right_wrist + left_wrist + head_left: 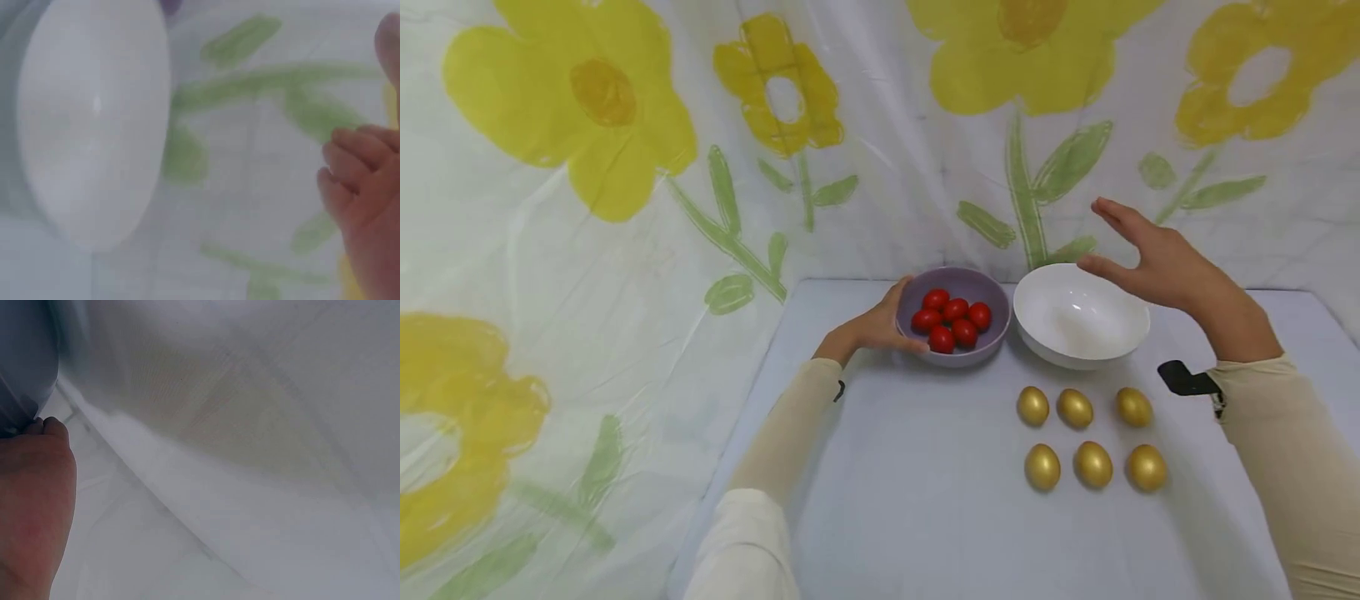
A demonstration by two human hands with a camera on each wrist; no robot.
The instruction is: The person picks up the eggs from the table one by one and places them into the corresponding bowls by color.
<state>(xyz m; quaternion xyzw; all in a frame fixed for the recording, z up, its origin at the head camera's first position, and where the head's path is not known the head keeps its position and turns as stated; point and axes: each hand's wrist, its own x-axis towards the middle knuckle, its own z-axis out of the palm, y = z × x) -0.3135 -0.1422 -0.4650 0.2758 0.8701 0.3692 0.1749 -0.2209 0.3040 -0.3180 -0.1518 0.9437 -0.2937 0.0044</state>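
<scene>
A purple bowl (955, 360) at the back of the table holds several red eggs (955, 310). My left hand (880, 323) grips its left side, thumb at the front and fingers toward the back; in the left wrist view that hand (34, 500) is against the bowl's dark side (28, 356). Beside the purple bowl stands a white bowl (1078, 321) with nothing in it. Raised above the white bowl's right side, my right hand (1157, 258) has thumb and fingers spread apart and holds nothing. The right wrist view has the hand (369, 181) away from the white bowl (94, 125).
Several gold eggs (1093, 464) lie in two rows on the white-covered table (910, 483), in front of the white bowl. A white curtain (880, 208) painted with yellow flowers hangs right behind the bowls and along the left side.
</scene>
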